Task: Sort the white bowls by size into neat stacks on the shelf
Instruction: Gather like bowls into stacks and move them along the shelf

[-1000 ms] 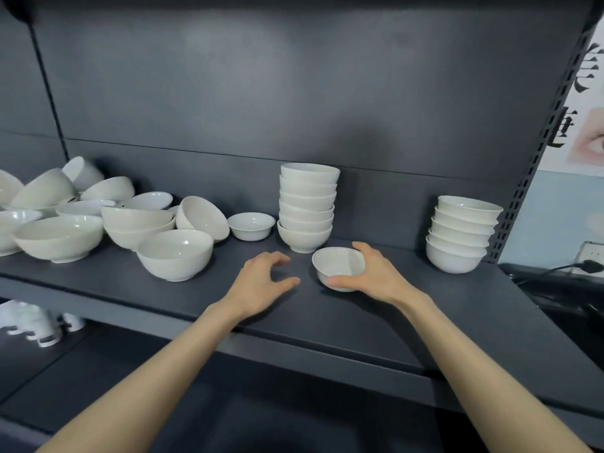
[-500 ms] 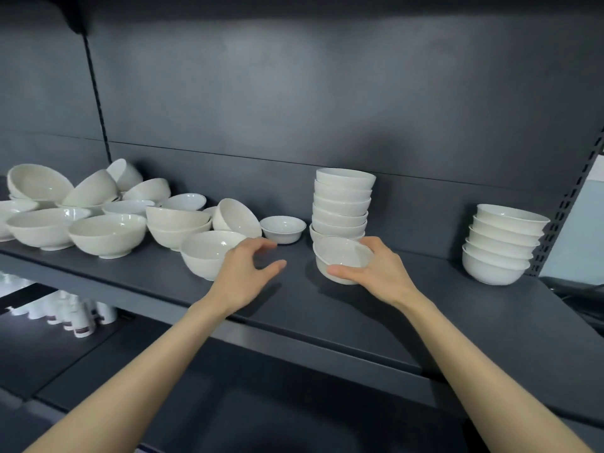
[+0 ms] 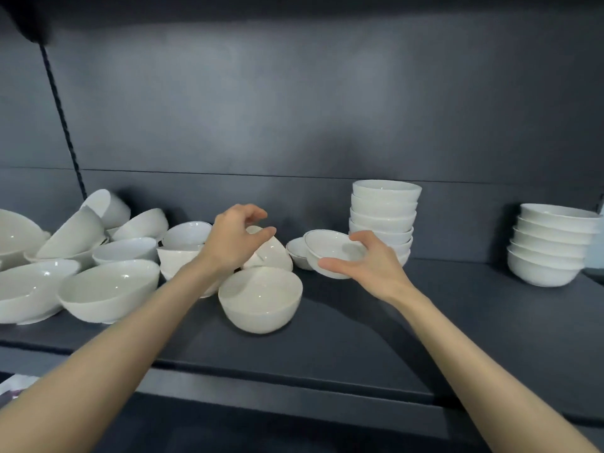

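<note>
— On the dark shelf [image 3: 457, 322], where is the small white bowl [image 3: 333, 253] kept?

— It is clasped by the right hand [image 3: 369, 266], beside the tall stack [image 3: 382, 220]. The left hand [image 3: 232, 240] is held apart, empty.

— How should it be handled?

— It is judged light, glazed and breakable; the rim and underside should be gripped.

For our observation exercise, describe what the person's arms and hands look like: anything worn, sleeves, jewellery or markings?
Both forearms are bare up to the frame's lower edge, with no sleeves in view. The left hand and right hand wear no gloves, and no rings, watch, bracelets or markings are visible on them.
</note>
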Demonstrator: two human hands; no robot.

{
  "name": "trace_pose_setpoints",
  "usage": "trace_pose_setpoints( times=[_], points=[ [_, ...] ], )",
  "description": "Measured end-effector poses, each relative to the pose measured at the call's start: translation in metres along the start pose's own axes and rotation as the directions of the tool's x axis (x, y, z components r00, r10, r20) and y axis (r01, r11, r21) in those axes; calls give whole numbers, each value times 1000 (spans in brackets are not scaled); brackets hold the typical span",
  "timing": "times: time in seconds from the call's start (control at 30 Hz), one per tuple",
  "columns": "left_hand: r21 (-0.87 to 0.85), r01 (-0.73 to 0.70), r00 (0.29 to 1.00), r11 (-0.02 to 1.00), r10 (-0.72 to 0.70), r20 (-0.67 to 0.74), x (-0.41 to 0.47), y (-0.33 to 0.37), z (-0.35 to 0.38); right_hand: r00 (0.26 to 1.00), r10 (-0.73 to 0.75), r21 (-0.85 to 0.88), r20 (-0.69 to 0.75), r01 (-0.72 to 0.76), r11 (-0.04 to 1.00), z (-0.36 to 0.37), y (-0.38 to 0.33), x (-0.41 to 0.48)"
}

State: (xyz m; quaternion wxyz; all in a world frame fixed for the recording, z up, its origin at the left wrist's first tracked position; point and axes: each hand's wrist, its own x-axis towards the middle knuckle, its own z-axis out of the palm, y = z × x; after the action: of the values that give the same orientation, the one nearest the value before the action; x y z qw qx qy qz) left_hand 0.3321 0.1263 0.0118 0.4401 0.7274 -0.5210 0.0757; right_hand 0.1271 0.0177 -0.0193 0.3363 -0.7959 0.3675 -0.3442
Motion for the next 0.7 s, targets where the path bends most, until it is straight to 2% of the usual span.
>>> trace_pose_setpoints(
  times=[0.17, 0.33, 0.5, 0.7],
  points=[
    [50, -14, 987, 999, 6, 160, 40, -28, -2, 998, 14, 7, -61, -14, 1000, 26, -15, 22],
    [9, 69, 946, 998, -68, 316, 79, -48, 3, 996, 49, -2, -79, -49, 999, 43, -26, 51],
    [-60, 164, 863, 985, -114, 491, 115, -65, 15, 993, 95, -61, -67, -99, 993, 56, -23, 75],
    [-68, 289, 695, 955, -161, 701, 148, -72, 41, 990, 137, -83, -40, -140, 987, 65, -14, 92]
  ],
)
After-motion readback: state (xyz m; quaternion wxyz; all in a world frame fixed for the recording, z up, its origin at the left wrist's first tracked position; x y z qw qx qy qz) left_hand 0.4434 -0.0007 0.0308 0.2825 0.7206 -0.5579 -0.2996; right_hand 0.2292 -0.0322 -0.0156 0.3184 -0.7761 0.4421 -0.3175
